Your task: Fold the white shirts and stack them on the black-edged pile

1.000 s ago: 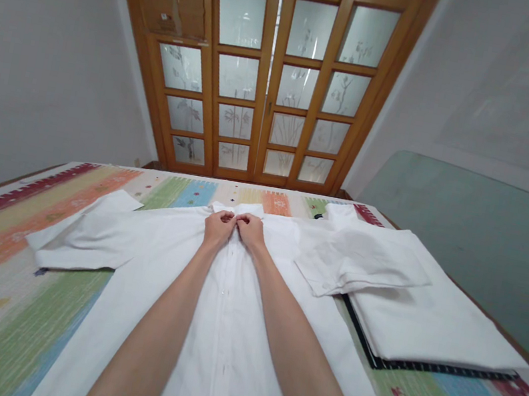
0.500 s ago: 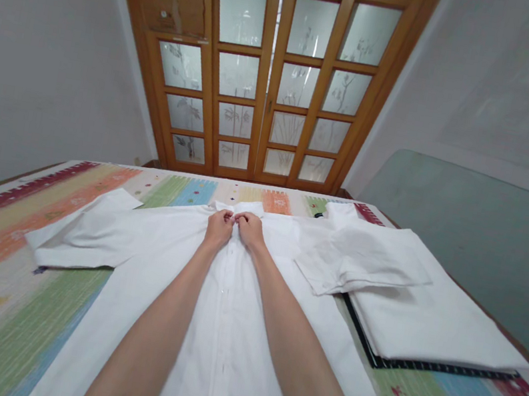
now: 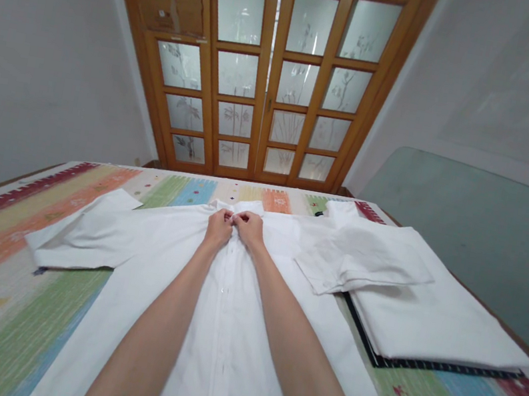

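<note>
A white short-sleeved shirt (image 3: 153, 287) lies spread out front side up, its collar (image 3: 247, 207) at the far end and its button front running down toward me. My left hand (image 3: 220, 226) pinches the shirt at the top of the button front, just below the collar. Close beside it, my right hand (image 3: 248, 228) pinches the same spot from the other side. The fingertips of both hands nearly meet there, and whatever button lies between them is too small to make out.
Under the shirt is a striped, colourful cloth (image 3: 24, 300). To the right lies a folded white garment (image 3: 446, 323) on a black item with white marks (image 3: 449, 369); the shirt's right-hand sleeve (image 3: 365, 262) rests on it. Beyond stand wooden doors with glass panes (image 3: 261, 110) and a pale green board (image 3: 472, 233).
The fingers of my right hand have shifted very slightly at the collar. Both hands stay in the same place, and the shirt lies as before.
</note>
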Demonstrator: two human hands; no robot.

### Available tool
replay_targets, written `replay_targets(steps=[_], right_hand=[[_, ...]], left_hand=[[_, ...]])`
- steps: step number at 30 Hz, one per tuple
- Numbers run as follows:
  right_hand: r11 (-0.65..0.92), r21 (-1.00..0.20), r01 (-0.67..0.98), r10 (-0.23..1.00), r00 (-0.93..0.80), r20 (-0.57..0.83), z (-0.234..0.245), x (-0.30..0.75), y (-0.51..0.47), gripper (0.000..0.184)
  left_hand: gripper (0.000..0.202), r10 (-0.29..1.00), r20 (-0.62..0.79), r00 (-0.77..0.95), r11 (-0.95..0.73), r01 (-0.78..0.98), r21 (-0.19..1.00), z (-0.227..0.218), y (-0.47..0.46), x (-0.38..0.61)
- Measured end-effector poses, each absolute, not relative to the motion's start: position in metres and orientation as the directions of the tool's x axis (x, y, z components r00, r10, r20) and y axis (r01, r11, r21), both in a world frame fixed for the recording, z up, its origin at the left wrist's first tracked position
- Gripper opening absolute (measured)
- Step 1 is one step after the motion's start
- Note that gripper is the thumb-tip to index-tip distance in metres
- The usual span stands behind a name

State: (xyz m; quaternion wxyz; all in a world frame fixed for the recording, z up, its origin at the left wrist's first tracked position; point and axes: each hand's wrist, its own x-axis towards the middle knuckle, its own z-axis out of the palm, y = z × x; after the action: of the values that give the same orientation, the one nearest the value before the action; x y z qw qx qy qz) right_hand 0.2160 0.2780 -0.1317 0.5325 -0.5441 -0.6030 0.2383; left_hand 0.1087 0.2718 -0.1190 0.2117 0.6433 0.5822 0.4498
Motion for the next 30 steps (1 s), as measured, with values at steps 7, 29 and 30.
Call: replay_targets(steps=[7, 29, 30], right_hand=[[0.292, -0.867, 0.403, 0.914, 0.151, 0.377, -0.1321, 0.2167, 0.2792, 0.014], [0.269, -0.865, 0.423, 0.922, 0.146, 0.358, -0.1300, 0.2183, 0.2772, 0.016], [0.268, -0.865, 0.425, 0.922, 0.147, 0.358, -0.1300, 0.2181, 0.2773, 0.016]], left_hand=[[0.012, 0.940, 0.337, -0.053, -0.243, 0.589, 0.771, -0.1184, 0.2710, 0.1083], [0.015, 0.922, 0.363, 0.136, -0.341, 0.728, 0.595, -0.1251, 0.2755, 0.1018], [0.015, 0.922, 0.363, 0.135, -0.341, 0.728, 0.595, -0.1248, 0.2752, 0.1018]])
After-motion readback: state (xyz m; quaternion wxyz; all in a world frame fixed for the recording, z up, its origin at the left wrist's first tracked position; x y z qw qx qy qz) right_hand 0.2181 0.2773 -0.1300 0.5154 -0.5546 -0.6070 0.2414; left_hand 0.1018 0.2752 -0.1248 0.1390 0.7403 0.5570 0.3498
